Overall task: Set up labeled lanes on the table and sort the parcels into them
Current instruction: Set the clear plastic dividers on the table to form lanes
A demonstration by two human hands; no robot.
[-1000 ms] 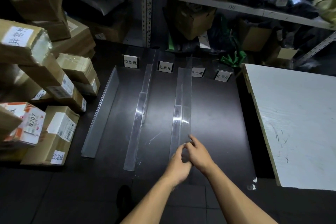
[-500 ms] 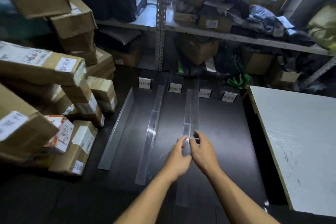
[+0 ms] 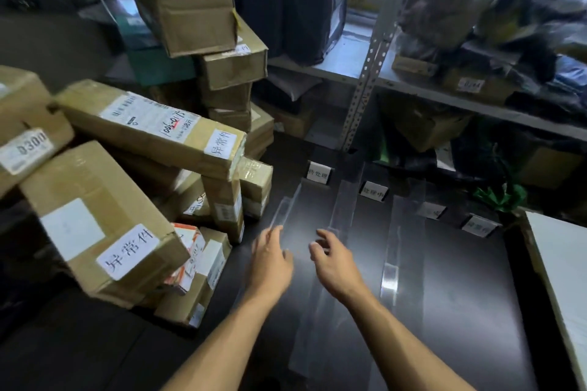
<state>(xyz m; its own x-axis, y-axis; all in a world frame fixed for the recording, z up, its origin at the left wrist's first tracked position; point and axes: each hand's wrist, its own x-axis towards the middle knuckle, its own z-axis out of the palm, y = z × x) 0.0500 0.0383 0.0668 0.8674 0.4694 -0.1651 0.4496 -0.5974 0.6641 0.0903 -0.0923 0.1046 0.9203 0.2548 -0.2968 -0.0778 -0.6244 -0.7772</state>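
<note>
Three clear acrylic strips lie lengthwise on the dark table (image 3: pixel 470 295): a left strip (image 3: pixel 286 209), a middle strip (image 3: pixel 341 209) and a right strip (image 3: pixel 400 232). Several white label cards stand at the far end, among them one (image 3: pixel 318 172), a second (image 3: pixel 374 191) and the rightmost (image 3: pixel 479 227). My left hand (image 3: pixel 271 259) and my right hand (image 3: pixel 336 260) hover over the table between the left and middle strips, fingers loosely spread, holding nothing. A pile of brown cardboard parcels (image 3: pixel 152 136) with white stickers fills the left side.
A metal shelf rack (image 3: pixel 365 82) loaded with boxes and dark bags stands behind the table. A white board (image 3: pixel 562 263) lies at the right edge. A green bag (image 3: pixel 498 197) sits at the table's far right corner.
Both hands have let go of the right strip and moved left and apart. The view has swung left toward the parcel pile.
</note>
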